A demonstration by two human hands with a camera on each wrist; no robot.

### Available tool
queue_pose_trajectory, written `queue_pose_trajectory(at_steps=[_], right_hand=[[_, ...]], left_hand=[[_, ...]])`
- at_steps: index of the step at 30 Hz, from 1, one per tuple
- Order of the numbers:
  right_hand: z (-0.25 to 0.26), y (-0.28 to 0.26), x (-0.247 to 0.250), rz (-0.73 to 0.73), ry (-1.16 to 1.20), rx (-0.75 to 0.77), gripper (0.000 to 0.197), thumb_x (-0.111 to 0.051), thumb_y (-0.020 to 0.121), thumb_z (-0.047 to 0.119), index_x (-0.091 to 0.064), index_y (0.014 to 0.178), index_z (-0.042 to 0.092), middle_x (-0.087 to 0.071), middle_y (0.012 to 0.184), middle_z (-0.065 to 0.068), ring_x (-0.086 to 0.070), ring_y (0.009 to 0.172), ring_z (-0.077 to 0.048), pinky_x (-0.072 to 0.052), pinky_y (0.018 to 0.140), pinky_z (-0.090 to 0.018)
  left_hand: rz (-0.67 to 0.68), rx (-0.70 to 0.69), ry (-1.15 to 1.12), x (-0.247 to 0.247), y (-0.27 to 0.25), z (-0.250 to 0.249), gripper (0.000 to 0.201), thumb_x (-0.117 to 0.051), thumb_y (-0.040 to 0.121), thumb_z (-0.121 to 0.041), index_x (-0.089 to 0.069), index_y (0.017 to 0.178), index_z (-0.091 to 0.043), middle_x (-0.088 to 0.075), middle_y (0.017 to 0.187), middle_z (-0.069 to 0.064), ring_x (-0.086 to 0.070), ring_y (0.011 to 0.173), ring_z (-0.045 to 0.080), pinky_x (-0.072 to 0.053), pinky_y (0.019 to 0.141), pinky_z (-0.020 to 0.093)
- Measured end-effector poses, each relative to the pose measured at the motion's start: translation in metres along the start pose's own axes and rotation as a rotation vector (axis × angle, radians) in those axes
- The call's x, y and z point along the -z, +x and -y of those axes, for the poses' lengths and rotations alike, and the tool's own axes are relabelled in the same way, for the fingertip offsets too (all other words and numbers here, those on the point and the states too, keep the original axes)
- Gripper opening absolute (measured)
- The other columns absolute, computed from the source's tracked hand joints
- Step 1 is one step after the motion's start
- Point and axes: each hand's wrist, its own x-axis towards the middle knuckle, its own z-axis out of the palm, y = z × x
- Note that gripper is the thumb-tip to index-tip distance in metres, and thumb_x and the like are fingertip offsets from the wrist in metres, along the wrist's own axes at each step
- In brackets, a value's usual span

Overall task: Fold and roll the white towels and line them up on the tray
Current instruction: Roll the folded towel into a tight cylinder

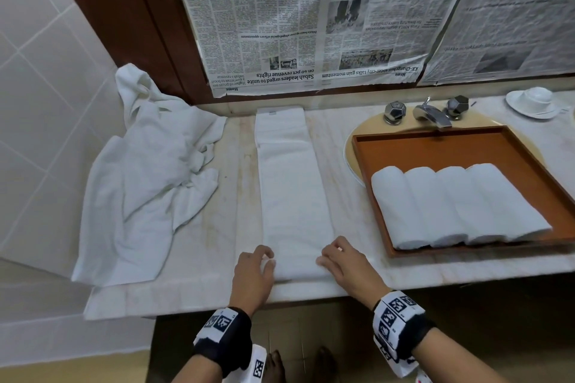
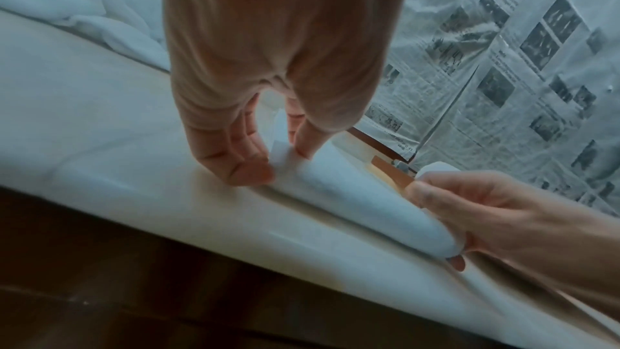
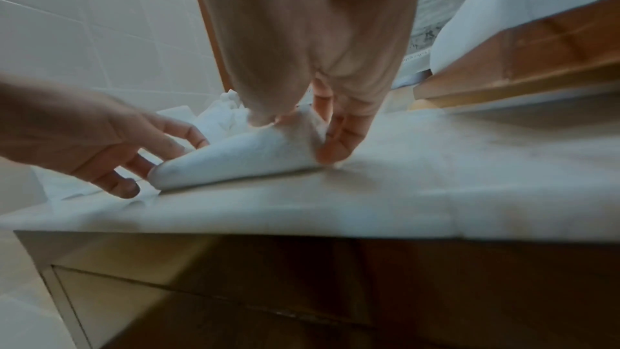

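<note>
Bare counter [image 1: 348, 183] between towel [image 1: 292, 183], tray [image 1: 367, 183]

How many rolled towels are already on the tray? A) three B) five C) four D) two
C: four rolled towels lie side by side on the orange tray, while both hands work the near end of a fifth, the folded towel still on the counter.
</note>
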Motion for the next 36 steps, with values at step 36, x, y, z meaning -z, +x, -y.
queue_pose_trajectory(at_steps=[36], right_hand=[[0.002, 0.004, 0.002, 0.048, -0.245, 0.222, 0.032, -0.066, 0.079, 0.023, -0.062, 0.108, 0.010, -0.056, 0.113, -0.003, -0.056, 0.100, -0.023, -0.053, 0.070, -0.028]], left_hand=[[0.083, -0.079, 0.256, 0.009, 0.007, -0.007, 0.035, -0.039, 0.104, -0.039, -0.052, 0.136, -0.038, -0.035, 0.131, -0.005, -0.061, 0.087, 0.021, -0.050, 0.075, 0.032]])
